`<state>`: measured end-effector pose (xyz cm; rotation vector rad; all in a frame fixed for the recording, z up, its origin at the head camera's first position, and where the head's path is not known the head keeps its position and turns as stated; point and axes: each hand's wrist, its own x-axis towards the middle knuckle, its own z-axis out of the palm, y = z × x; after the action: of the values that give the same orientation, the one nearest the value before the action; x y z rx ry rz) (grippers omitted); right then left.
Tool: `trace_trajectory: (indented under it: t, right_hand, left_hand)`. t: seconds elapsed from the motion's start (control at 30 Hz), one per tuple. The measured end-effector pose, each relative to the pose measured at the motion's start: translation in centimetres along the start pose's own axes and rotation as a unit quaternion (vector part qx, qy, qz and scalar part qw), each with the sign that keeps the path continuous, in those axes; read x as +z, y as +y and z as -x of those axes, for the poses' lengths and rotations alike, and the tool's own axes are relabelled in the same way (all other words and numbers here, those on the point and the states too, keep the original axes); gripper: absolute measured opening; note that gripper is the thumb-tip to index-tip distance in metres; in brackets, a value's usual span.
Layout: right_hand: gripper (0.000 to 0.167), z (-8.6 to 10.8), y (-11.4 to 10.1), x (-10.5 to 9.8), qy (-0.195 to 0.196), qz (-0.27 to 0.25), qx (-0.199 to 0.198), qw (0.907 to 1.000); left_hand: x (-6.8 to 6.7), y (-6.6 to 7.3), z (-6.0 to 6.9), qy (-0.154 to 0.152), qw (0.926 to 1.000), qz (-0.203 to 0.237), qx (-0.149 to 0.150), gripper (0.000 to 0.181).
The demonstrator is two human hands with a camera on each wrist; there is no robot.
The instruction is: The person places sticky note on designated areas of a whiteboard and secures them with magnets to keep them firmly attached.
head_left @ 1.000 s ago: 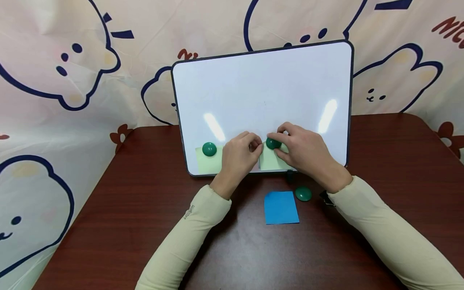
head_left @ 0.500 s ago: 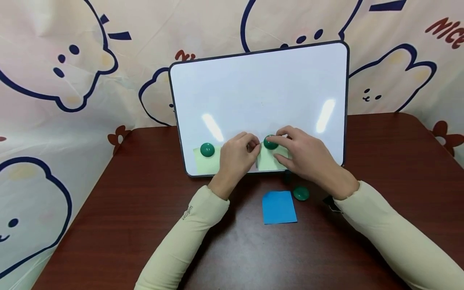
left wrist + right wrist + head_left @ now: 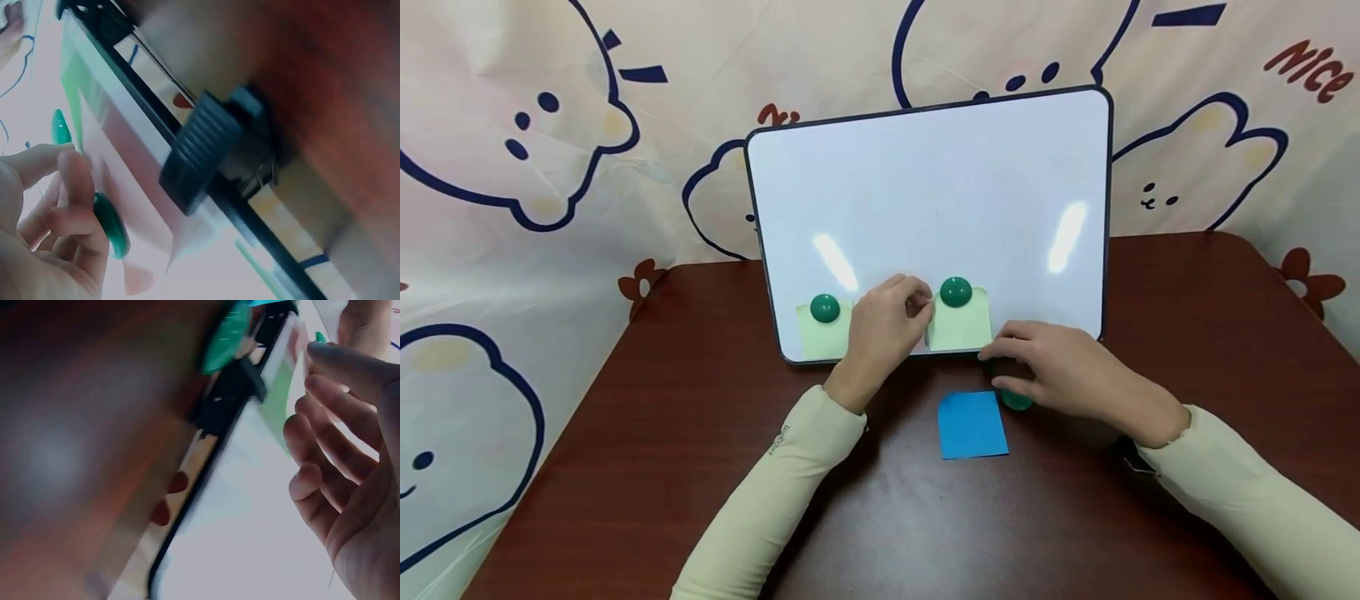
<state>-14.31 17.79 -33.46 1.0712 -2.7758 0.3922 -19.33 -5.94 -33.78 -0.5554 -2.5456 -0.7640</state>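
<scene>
My left hand [image 3: 883,325] is at the whiteboard [image 3: 925,200], its thumb and index finger pinching the upper left corner of a pale green sticky note [image 3: 961,329]. A round green magnet [image 3: 956,292] sits on that note's top edge. My right hand [image 3: 1067,371], fingers loosely bent and apart, hovers over a second green magnet [image 3: 1017,401] lying on the table and partly covers it. Farther left, another green note [image 3: 827,340] is under its own magnet [image 3: 824,308]. The left wrist view shows a pink note [image 3: 140,203] with a magnet [image 3: 111,225] behind my fingers.
On the dark wooden table [image 3: 880,525], a blue sticky note [image 3: 973,427] lies left of the loose magnet. Black stand clips [image 3: 203,150] grip the board's lower edge. A cartoon-printed cloth [image 3: 647,167] hangs behind.
My right hand has let go of the magnet on the right green note and come down to the loose magnet on the table. My left hand has stayed at the note's corner.
</scene>
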Motion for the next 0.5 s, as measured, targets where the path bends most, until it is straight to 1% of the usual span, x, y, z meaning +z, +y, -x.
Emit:
trace_trajectory:
  t: [0.13,0.2,0.23,0.3,0.33,0.43,0.5]
  right_hand:
    - [0.031,1.2,1.0,0.3,-0.035,0.012,0.008,0.9993]
    - [0.032,1.7,1.4,0.4,-0.046,0.014,0.011,0.9988]
    - [0.032,1.9,1.6,0.5,-0.051,0.017,0.011,0.9985]
    - [0.034,2.2,1.9,0.6,-0.061,0.019,0.007,0.9979]
    - [0.036,2.4,2.0,0.6,-0.068,0.020,0.004,0.9975]
    - [0.039,2.5,2.2,0.7,-0.090,0.023,-0.001,0.9957]
    - [0.040,2.6,2.2,0.8,-0.102,0.023,-0.001,0.9946]
  left_hand:
    - [-0.5,0.1,0.7,-0.008,0.9999,0.000,0.011,0.007]
    - [-0.6,0.4,1.2,-0.025,0.9995,0.006,0.018,0.006]
    - [-0.7,0.5,1.5,-0.042,0.9989,0.012,0.019,0.006]
    - [-0.9,0.9,2.1,-0.092,0.9953,0.024,0.017,0.007]
    - [-0.9,1.0,2.4,-0.123,0.9918,0.029,0.016,0.009]
    - [-1.0,1.5,3.0,-0.216,0.9758,0.032,0.004,0.014]
    - [-1.0,1.8,3.3,-0.261,0.9650,0.026,0.001,0.017]
